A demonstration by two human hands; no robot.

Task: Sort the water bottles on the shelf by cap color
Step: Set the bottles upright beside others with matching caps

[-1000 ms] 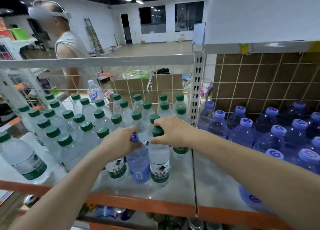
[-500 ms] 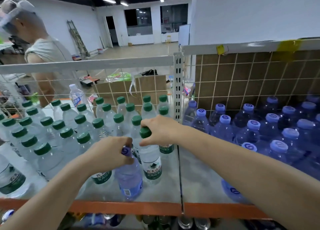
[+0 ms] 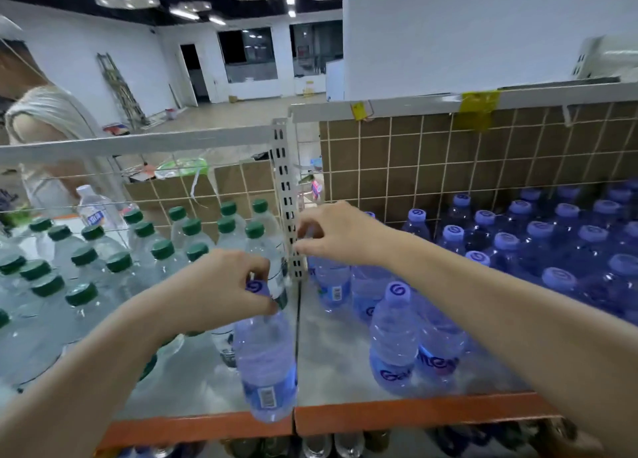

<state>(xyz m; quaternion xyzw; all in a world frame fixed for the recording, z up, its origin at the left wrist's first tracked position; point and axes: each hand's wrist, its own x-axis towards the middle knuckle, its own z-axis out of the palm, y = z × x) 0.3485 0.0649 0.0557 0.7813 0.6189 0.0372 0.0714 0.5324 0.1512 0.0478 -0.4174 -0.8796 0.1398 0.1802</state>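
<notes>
Two groups of bottles fill the shelf [image 3: 407, 411]: green-capped bottles [image 3: 162, 250] crowd the left half of the frame, and purple-capped bottles [image 3: 538, 247] crowd the right half, split by the white slotted upright [image 3: 288, 198] at centre.

Your left hand [image 3: 221, 290], at centre frame, curls its fingers round the neck of a purple-capped bottle [image 3: 266, 357], just under its cap. That bottle leans, its base at the orange front edge of the shelf, right beside the seam between the two sections and on the green-capped side of it.

Your right hand [image 3: 340, 231] is above and right of it, next to the upright, with fingers and thumb bent toward each other near the upright. You hold nothing that can be made out there; whether the fingertips touch the post cannot be told.

A lone purple-capped bottle at the front [image 3: 393, 337] stands in the lower centre-right. Another person [image 3: 45, 140] in a pale sleeveless top stands behind the wire mesh at upper left.
</notes>
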